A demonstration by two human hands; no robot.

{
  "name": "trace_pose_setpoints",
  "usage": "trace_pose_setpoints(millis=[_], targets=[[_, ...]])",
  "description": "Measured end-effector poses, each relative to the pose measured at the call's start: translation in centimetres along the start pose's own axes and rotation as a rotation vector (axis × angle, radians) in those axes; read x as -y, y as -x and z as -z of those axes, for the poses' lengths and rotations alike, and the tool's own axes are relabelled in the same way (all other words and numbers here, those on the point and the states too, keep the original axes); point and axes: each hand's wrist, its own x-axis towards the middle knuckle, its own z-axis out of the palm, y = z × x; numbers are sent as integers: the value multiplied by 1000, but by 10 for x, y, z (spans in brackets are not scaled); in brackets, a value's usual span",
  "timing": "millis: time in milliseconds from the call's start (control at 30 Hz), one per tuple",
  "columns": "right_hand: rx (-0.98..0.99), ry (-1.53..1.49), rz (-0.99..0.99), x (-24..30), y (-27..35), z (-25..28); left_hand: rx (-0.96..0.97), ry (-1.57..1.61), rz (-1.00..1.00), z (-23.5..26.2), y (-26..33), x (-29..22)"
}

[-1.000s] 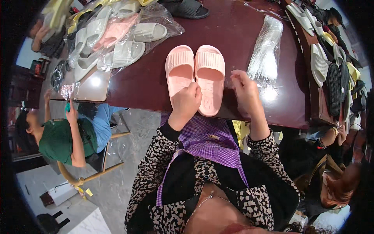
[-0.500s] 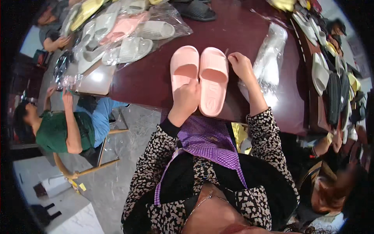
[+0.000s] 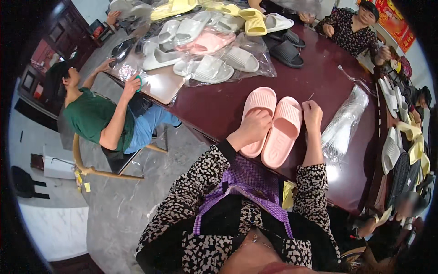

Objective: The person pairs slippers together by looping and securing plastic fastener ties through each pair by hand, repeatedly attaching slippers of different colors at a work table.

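Note:
Two pink slide slippers lie side by side on the table before me, the left slipper (image 3: 261, 97) and the right slipper (image 3: 282, 141), soles down. My left hand (image 3: 255, 127) is closed at the inner edge of the left slipper, its fingers by the opening under the strap. A small whitish bit shows at those fingertips, too small to name. Beside the right slipper's strap, my right hand (image 3: 312, 114) is pinched shut on a thin tie (image 3: 311, 96) that sticks up past the fingers. A bundle of thin white ties (image 3: 347, 121) in clear plastic lies right of that hand.
Grey, pink and yellow slippers (image 3: 207, 68), partly in clear plastic, are heaped at the far left, with dark slippers (image 3: 286, 52) beside them. A person in green (image 3: 100, 114) sits left. Another person (image 3: 349, 27) sits across the dark red table (image 3: 205, 107). More slippers (image 3: 391, 150) line the right.
The view has swung left, so the table and slippers appear farther right. My left hand has shifted toward the inner edge of the left slipper. My right hand stays beside the right slipper.

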Motion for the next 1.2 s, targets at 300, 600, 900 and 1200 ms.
trace_pose_setpoints(millis=[300, 600, 900, 1200], targets=[[163, -744, -153, 51, -12, 5, 68, 265, 27, -15, -4, -3], [449, -620, -144, 64, -22, -15, 20, 199, 125, -22, 2, -2], [589, -363, 84, 59, -25, -42, -12, 82, 273, -20, 1, -6], [668, -386, 51, 51, -19, -36, 58, -2, 352, -21, 6, -12]])
